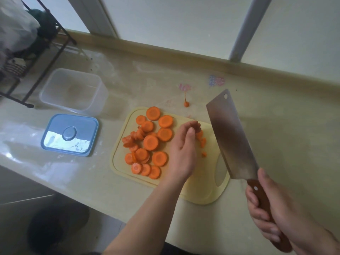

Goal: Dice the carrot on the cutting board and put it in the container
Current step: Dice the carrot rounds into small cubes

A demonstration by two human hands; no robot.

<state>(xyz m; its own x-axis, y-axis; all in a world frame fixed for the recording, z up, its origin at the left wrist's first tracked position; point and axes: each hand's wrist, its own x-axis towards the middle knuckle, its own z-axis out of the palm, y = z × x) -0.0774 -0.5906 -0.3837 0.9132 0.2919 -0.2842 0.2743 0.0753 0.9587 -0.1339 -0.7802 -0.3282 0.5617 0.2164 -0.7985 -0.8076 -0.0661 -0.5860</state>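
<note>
Several round carrot slices point(150, 142) lie on the left half of the pale yellow cutting board point(200, 192). Small cut carrot pieces point(203, 142) sit near the board's middle. My left hand point(182, 153) is over the board with its fingers curled around some carrot pieces, which it partly hides. My right hand point(276, 214) grips the wooden handle of a cleaver point(230, 135), whose blade is raised above the board's right side. The clear plastic container point(73, 90) stands with nothing in it at the back left.
The container's blue lid point(70, 135) lies flat on the counter left of the board. A carrot tip point(186, 103) lies on the counter behind the board. A black wire rack point(44, 57) stands at the far left. The counter's front edge runs diagonally below the board.
</note>
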